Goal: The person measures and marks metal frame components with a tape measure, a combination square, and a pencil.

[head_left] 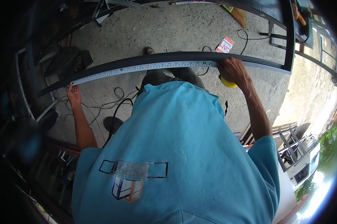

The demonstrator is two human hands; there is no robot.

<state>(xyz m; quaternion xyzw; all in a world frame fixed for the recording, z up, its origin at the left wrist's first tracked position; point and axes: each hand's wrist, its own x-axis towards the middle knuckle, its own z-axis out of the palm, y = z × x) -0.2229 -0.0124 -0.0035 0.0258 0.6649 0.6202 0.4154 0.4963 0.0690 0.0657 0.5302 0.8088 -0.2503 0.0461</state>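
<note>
- Concrete floor (183,30) fills the background of the head view, rough and grey, with loose black cables (118,106) trailing at about 8 o'clock from centre and a red-and-white packet (225,44) lying at 1 o'clock.
- A dark metal bar (250,61) arcs across the upper middle. It is part of a larger frame (288,33) that turns away at 2 o'clock.
- The tape blade (146,67) lies flat along the bar's top face, pulled out from 9 o'clock to 1 o'clock, so its markings sit right against the edge being read.
- The left hand (74,94), at 9 o'clock, has its fingers close together with the tips on the blade's free end. It pins that end to the bar, likely to stop it sliding.
- The right hand (233,71), at 1 o'clock, is curled around the yellow case (228,83). The case hangs just under the bar while the fingers press down over blade and bar, which seems to keep the blade taut.
- A blue shirt (183,149) covers the lower half of the view, and a shoe (149,50) shows beyond the bar at 12 o'clock.
</note>
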